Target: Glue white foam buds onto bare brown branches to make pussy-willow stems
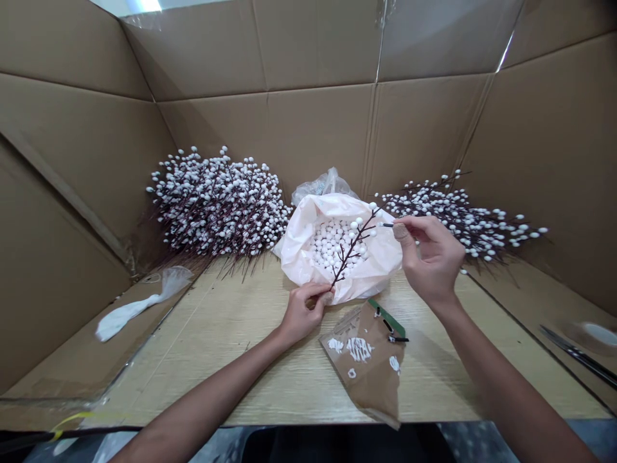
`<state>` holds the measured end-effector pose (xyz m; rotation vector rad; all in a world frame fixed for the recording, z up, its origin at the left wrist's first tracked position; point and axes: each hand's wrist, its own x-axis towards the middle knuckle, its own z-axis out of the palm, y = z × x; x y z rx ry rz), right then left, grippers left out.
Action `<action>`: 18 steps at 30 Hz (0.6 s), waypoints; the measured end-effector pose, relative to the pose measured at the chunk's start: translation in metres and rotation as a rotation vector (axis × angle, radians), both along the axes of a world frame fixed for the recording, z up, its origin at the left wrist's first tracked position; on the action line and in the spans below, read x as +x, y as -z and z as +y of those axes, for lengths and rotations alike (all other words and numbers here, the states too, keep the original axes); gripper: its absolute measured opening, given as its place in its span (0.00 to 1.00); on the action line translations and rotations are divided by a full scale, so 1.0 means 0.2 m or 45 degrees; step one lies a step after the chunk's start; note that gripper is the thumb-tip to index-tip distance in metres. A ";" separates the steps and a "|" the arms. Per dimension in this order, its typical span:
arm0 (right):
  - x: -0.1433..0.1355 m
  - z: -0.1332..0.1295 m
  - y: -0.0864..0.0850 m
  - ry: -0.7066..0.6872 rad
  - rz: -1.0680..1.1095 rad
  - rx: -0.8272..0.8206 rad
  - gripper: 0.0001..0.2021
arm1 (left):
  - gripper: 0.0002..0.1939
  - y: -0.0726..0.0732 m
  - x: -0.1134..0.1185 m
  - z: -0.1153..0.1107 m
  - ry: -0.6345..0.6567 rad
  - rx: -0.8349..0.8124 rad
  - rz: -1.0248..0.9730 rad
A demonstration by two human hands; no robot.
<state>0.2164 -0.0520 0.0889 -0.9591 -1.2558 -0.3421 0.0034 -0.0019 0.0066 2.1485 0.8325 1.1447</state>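
Observation:
My left hand point(306, 310) pinches the lower end of a dark twig point(351, 249), which leans up to the right over an open bag. A few white balls sit near the twig's upper end. My right hand point(429, 257) holds a thin black stick point(387, 225) between thumb and fingers, its tip close to the twig's upper branches. The pale pink bag point(301, 257) is full of white balls point(332, 241). In front of it lies a cardboard piece point(376, 379) with white smears and small black pieces on it.
Bunches of white-berried twigs lie at the back left point(216, 206) and back right point(453, 215). A piping bag point(130, 315) rests at left, scissors point(578, 357) and a tape roll point(600, 334) at right. Cardboard walls point(313, 128) surround the table point(270, 386).

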 end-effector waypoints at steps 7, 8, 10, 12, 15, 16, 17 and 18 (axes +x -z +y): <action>-0.01 -0.01 -0.01 -0.025 -0.030 0.018 0.02 | 0.09 0.00 0.00 0.00 -0.018 0.013 0.015; -0.01 -0.01 -0.01 -0.026 -0.031 0.013 0.02 | 0.09 0.01 0.00 0.00 -0.019 0.013 0.017; 0.00 0.00 0.00 -0.032 -0.036 0.005 0.03 | 0.09 0.01 0.00 0.00 -0.022 0.015 0.017; 0.00 0.00 0.00 -0.035 -0.039 0.000 0.03 | 0.09 0.01 0.00 0.00 -0.022 0.014 0.014; 0.00 0.01 0.00 -0.034 -0.033 -0.005 0.03 | 0.09 0.00 0.00 0.00 -0.023 0.013 0.015; 0.00 0.01 0.00 -0.036 -0.032 -0.006 0.03 | 0.09 0.00 0.00 0.00 -0.025 0.013 0.017; 0.00 0.01 0.00 -0.039 -0.032 -0.006 0.03 | 0.09 0.00 0.00 0.00 -0.027 0.013 0.019; 0.00 0.00 0.00 -0.042 -0.033 -0.005 0.03 | 0.09 0.00 0.00 0.00 -0.027 0.014 0.021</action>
